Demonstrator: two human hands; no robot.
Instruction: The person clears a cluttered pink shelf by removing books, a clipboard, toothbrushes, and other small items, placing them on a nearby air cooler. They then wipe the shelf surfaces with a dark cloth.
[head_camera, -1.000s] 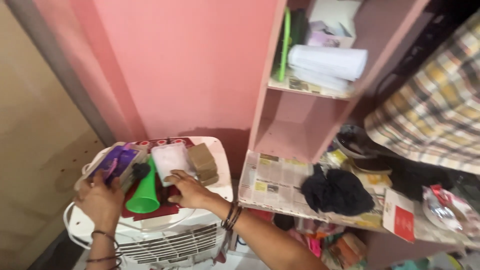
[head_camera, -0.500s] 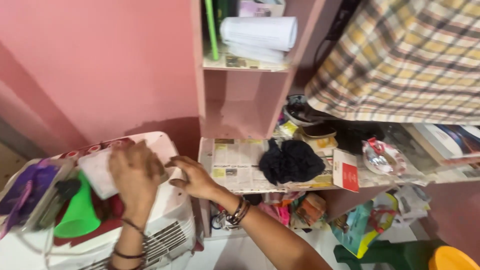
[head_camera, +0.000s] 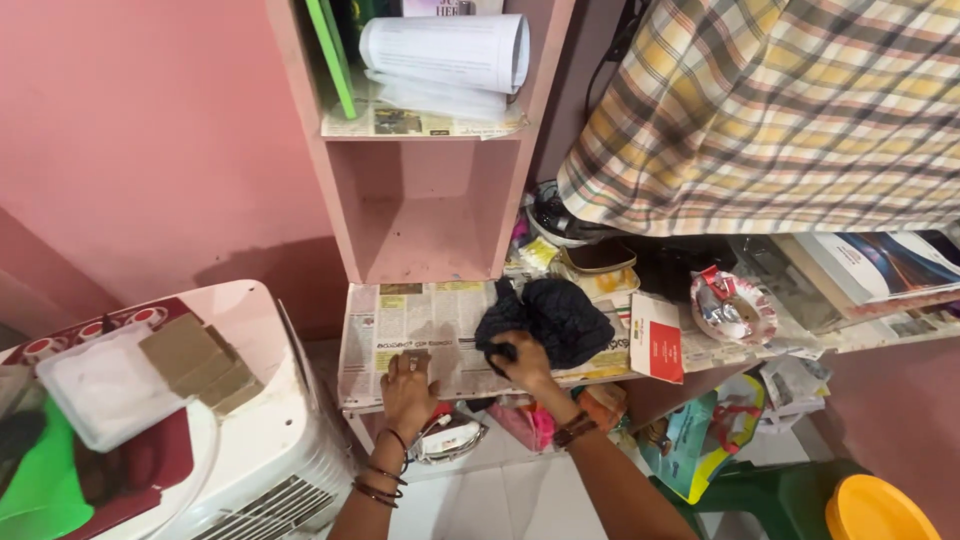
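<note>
My left hand (head_camera: 408, 385) lies flat, fingers together, on the newspaper (head_camera: 420, 325) lining a pink shelf. My right hand (head_camera: 522, 362) grips the near edge of a crumpled black cloth (head_camera: 550, 315) resting on the same shelf. Both wrists wear dark bangles. On the left, a white air cooler (head_camera: 262, 440) carries a white rectangular box (head_camera: 100, 385) and a few brown cardboard pieces (head_camera: 198, 360), away from both hands.
A pink cubby (head_camera: 420, 205) stands empty above the newspaper; above it lies a rolled paper (head_camera: 445, 50). A checked cloth (head_camera: 780, 110) hangs at the right. A red-and-white card (head_camera: 655, 338), a foil plate (head_camera: 732, 305), a green stool (head_camera: 770, 495) and a yellow lid (head_camera: 880, 510) crowd the right.
Both hands left the cooler top and moved right to the newspaper-lined shelf. My right hand took hold of the black cloth. The view swung right.
</note>
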